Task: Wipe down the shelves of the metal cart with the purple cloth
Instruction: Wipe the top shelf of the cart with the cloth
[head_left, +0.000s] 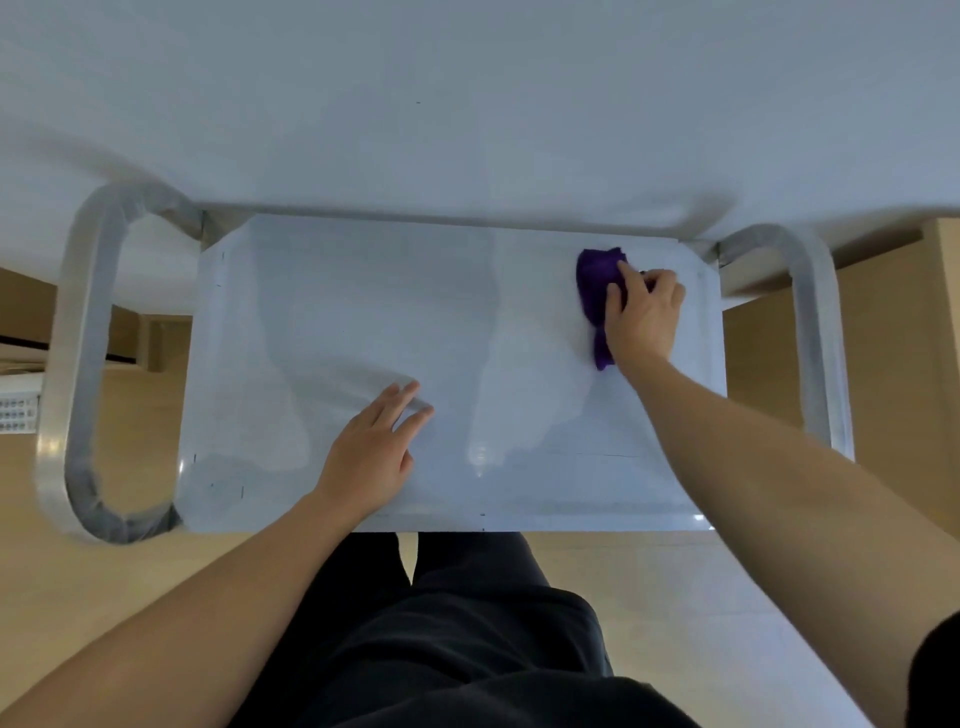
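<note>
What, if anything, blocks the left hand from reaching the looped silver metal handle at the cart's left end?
Probably nothing, so likely yes: the left hand lies flat on the pale metal shelf, and nothing stands between it and the looped handle.

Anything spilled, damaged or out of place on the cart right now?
Nothing stands out. The right hand holds the purple cloth against the cart's shelf; the left hand rests flat. Pale patches look like reflections or damp streaks.

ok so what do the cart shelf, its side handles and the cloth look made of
Cart shelf: probably stainless steel, smooth satin finish, with soft reflections. Side handles: bent metal tube, brushed sheen. Purple cloth: soft fabric, maybe microfibre; it bunches under the right hand.
</note>
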